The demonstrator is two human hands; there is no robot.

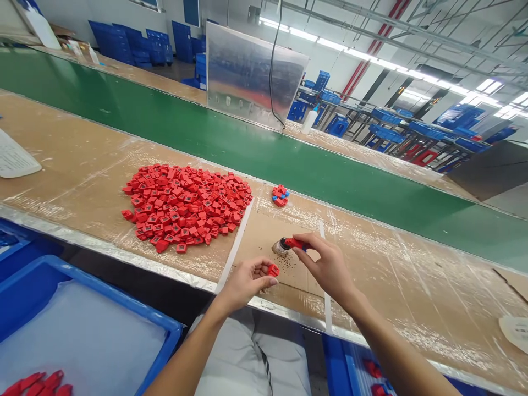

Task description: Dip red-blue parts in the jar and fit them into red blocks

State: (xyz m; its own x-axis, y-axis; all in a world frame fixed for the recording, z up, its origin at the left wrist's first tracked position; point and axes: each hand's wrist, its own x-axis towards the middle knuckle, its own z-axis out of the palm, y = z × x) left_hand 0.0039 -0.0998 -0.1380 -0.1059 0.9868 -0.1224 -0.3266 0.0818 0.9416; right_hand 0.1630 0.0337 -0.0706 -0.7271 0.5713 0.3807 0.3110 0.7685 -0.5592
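My left hand (pixel 246 283) pinches a small red plastic part (pixel 273 270) between thumb and fingers, above the cardboard sheet (pixel 280 275) on the bench. My right hand (pixel 325 264) holds a red part with a blue end (pixel 295 243) by its sides. That part's tip touches or nearly touches a small round metal dish (pixel 281 248) holding dark contents. Dark specks lie scattered around the dish. To the left of my hands spreads a large heap of red plastic parts (pixel 185 206), and a small cluster of red-and-blue parts (pixel 280 195) sits beyond them.
A green conveyor belt (pixel 247 140) runs behind the bench, with a clear panel (pixel 256 71) standing above it. Open blue trays lie along the near edge; one (pixel 82 330) holds red parts. A white bottle (pixel 309 121) and blue crates stand farther back.
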